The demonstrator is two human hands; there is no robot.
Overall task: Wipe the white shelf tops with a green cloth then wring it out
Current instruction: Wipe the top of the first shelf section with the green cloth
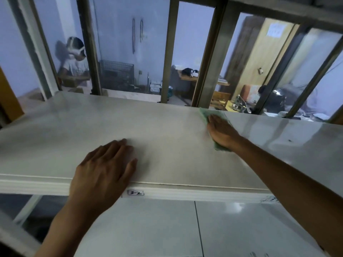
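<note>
Wiping under way: right hand (221, 131) pressing flat on green cloth (213, 113) at far right of white shelf top (74, 127); left hand (104, 167) bracing, spread, empty, near edge. Left stretch looking dull, likely unwiped; wringing not yet begun.

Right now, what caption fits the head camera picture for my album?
Right hand presses the green cloth flat on the white shelf top; left hand rests at its front edge.

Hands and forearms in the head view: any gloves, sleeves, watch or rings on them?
None visible. The left hand and right hand are bare, without gloves or rings. Both forearms are uncovered to the frame edge, with no sleeve, watch or band showing.
</note>
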